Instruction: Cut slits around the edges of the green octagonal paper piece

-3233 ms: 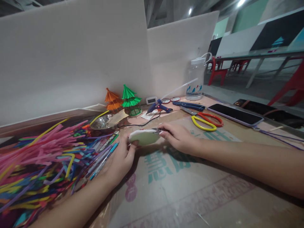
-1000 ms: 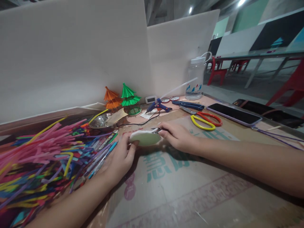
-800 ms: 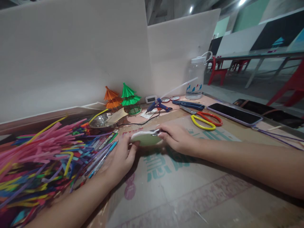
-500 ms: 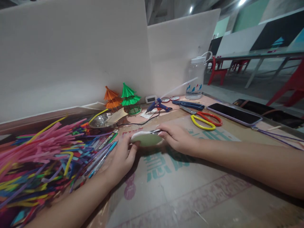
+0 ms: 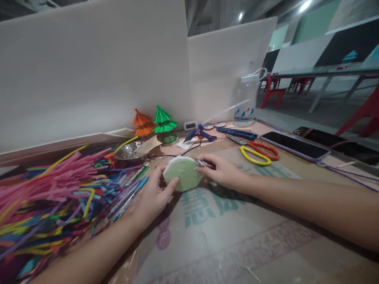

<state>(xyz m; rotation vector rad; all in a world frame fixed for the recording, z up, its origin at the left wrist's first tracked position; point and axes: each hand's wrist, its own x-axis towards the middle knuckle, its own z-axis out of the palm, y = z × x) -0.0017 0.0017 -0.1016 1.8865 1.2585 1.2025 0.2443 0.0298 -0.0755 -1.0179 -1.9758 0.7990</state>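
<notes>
Found left hand closed on a pale green disc, thumb laid across the near face, other fingers mostly hidden behind the left edge. Found right hand opposite, thumb and forefinger pinched on a small silvery tool at the upper right edge of the disc. Could not identify the tool, largely covered by the fingers. Could not establish contact or a gap between right fingertips and disc. Located the disc directly between both hands, tilted, green face toward the camera, white along the upper rim, raised above a plastic-covered work surface with teal lettering.

Noted pens just beside the left wrist, and farther left a large tangled heap of coloured pipe cleaners, pink uppermost. Observed beyond the left hand a metal bowl with a piece of card leaning across the rim. Recorded behind the bowl an orange tiered model and a green tiered model, side by side. Observed beyond the disc a blue glue gun. Noted past the right hand scissors with red and yellow handles, then a phone, lying flat. Sighted a clear bottle upright at the back.
</notes>
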